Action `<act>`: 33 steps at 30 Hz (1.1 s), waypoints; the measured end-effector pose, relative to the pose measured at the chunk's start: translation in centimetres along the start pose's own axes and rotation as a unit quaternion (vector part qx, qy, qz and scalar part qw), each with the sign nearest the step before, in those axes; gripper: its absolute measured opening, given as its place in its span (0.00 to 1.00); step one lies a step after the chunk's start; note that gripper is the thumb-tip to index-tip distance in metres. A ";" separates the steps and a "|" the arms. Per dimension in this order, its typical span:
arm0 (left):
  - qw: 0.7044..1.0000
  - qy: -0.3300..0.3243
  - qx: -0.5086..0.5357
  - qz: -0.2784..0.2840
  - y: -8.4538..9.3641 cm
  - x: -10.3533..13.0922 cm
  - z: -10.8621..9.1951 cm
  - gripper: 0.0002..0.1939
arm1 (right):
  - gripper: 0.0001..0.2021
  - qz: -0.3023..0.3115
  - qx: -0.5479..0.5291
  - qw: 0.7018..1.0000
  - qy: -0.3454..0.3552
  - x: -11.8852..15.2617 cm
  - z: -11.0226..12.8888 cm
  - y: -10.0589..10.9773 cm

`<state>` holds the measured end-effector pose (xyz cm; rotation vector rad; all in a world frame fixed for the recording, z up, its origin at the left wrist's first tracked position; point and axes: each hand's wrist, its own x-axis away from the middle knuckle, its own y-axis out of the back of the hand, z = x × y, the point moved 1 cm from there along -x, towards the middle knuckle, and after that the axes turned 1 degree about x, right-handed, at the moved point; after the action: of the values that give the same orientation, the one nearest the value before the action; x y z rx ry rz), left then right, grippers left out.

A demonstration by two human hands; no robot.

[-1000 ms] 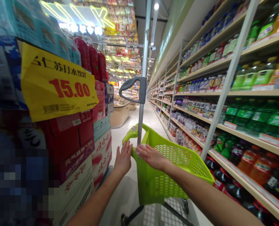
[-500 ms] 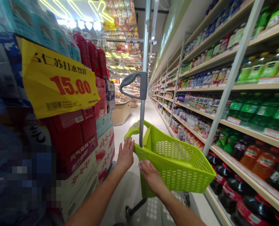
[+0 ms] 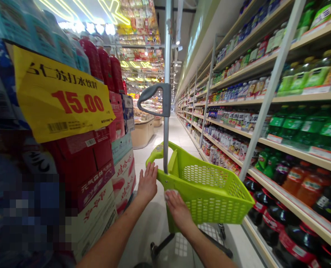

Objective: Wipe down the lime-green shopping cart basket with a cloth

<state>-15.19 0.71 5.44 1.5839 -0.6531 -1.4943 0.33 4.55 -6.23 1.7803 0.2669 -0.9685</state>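
A lime-green shopping cart basket [image 3: 210, 193] with perforated sides stands in front of me on a dark wheeled frame. My left hand [image 3: 148, 182] rests against the basket's near left corner, just below its green handle [image 3: 155, 153], with the fingers stretched out. My right hand [image 3: 179, 210] lies on the near side panel, pressing a small white wipe [image 3: 169, 194] against the green plastic. Most of the wipe is hidden under the fingers. A metal pole [image 3: 166, 145] rises by the basket's corner and carries a grey loop handle [image 3: 155, 99].
Stacked drink cartons [image 3: 98, 201] with a yellow price sign [image 3: 67, 96] stand close on the left. Shelves of bottles [image 3: 302, 126] line the right side. A tiled aisle [image 3: 169, 128] runs ahead past a wooden display counter [image 3: 143, 134].
The view has shifted slightly, so the cart and shelves sit a little further left. Both hands keep nearly the same place on the basket.
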 end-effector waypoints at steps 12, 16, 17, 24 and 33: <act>1.000 0.006 0.005 -0.007 -0.3 -0.2 -0.1 0.38 | 0.25 -0.094 -0.041 0.994 -0.034 -2.1 -2.7 2.9; 1.000 0.002 0.002 -0.010 -0.3 -0.2 0.2 0.38 | 0.22 -0.043 -0.025 0.999 -0.019 3.5 -2.1 0.2; 1.000 0.002 0.002 -0.012 -0.3 -0.1 0.3 0.38 | 0.22 -0.039 -0.024 0.999 -0.025 4.5 -2.0 0.0; 0.996 -0.039 0.027 -0.071 0.5 0.4 -1.4 0.32 | 0.27 -0.090 -0.061 0.989 -0.096 0.6 -4.1 3.9; 0.983 -0.166 0.049 0.059 -0.8 1.1 -7.1 0.28 | 0.24 -0.017 -0.035 0.995 -0.094 6.5 -3.5 0.7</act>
<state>-8.20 1.78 3.68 1.3514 -1.0043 -1.6734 6.61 5.59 -9.91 1.6129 0.2086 -1.1299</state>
